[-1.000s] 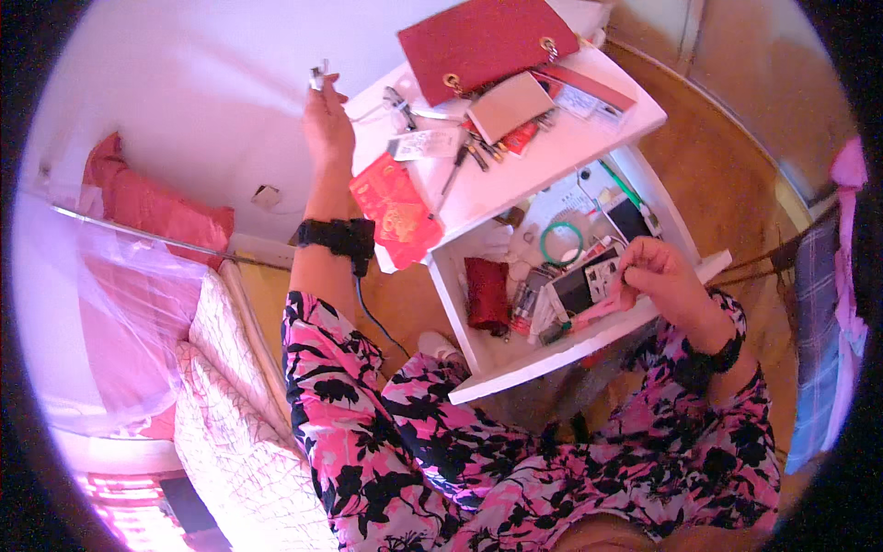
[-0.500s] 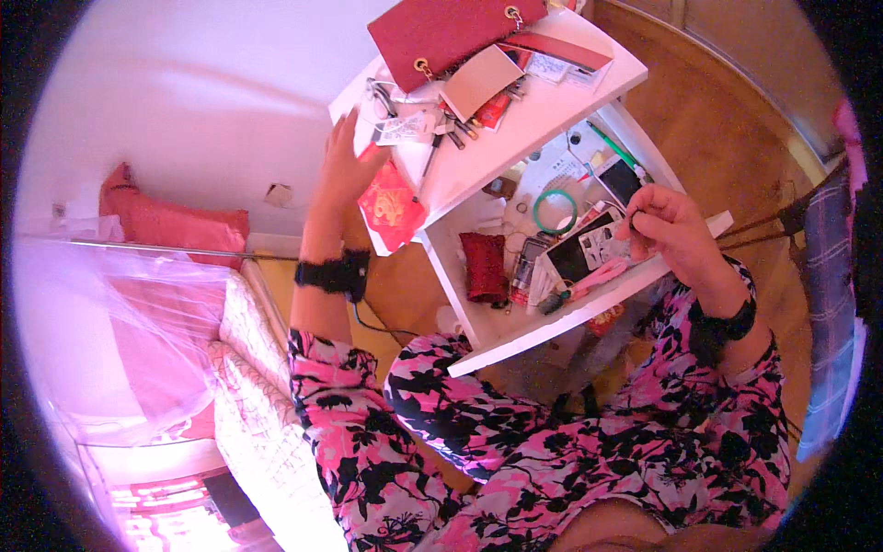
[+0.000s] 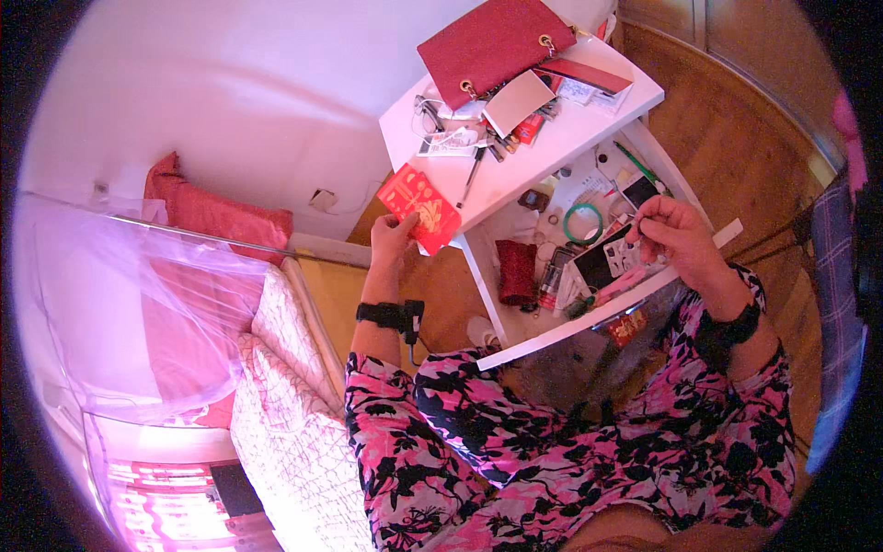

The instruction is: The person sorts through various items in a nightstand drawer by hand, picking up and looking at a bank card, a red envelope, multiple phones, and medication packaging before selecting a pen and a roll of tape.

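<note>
My left hand (image 3: 393, 241) is closed on the near edge of a red envelope (image 3: 421, 210) with gold print, at the left corner of the white tabletop (image 3: 515, 166). Part of the envelope lies over the table edge. Above the pulled-out drawer (image 3: 598, 316), my right hand (image 3: 679, 241) is closed with its fingertips pinched together; what they hold, if anything, is too small to tell. Below the hands the drawer holds a green tape roll (image 3: 583, 223), a dark red pouch (image 3: 517, 272), a black-screened phone (image 3: 598, 268) and several small items.
A red handbag (image 3: 492, 51) lies at the back of the tabletop, with a beige box (image 3: 519, 103), a black pen (image 3: 471, 178) and glasses (image 3: 428, 115) near it. A bed with a patterned cover (image 3: 294, 396) is on the left. Plaid cloth (image 3: 832, 276) hangs at right.
My left hand has come down from above the tabletop's left side and taken hold of the red envelope. The right hand stays over the drawer. The whole view has shifted.
</note>
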Available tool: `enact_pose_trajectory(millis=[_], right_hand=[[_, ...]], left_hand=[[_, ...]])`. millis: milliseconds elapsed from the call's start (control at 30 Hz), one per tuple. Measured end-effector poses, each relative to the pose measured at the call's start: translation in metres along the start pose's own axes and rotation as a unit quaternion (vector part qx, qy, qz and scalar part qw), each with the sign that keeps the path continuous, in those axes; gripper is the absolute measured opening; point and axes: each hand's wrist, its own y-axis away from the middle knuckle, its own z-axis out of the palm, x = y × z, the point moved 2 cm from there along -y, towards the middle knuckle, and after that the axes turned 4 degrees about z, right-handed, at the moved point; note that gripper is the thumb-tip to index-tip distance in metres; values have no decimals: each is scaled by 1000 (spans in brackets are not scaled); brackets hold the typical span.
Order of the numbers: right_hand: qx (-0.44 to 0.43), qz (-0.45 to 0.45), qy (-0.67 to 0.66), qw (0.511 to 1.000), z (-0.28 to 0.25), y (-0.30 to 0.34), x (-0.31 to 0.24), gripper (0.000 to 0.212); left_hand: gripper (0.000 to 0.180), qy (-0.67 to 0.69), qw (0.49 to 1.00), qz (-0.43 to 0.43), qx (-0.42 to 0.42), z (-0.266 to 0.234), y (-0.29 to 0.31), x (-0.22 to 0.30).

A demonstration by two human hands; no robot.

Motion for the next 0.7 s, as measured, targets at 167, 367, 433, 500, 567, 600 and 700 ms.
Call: enact_pose_trajectory(millis=[167,367,433,500,567,600,700], right_hand=[[10,-2,8,1000,0,-2,5,12],[49,15,20,998,0,1,6,9],[65,16,36,997,-8,7,9,14],[40,6,52,998,-11,-3,12,17],[21,-5,53,998,-10,-4,12,21],[20,-10,40,999,-7,-7,9,23],[9,-10,45,999,-11,-1,5,23]], left_hand=[[23,184,982,-38,19,-13,15,6],[23,559,824,0,-96,-57,45,-7],[22,600,782,-8,-166,-41,62,4],[23,621,746,-11,-240,-31,113,44],[25,518,814,-14,-262,-33,168,67],[25,421,867,2,-268,-37,195,68],[26,173,882,-42,-436,-25,244,64]])
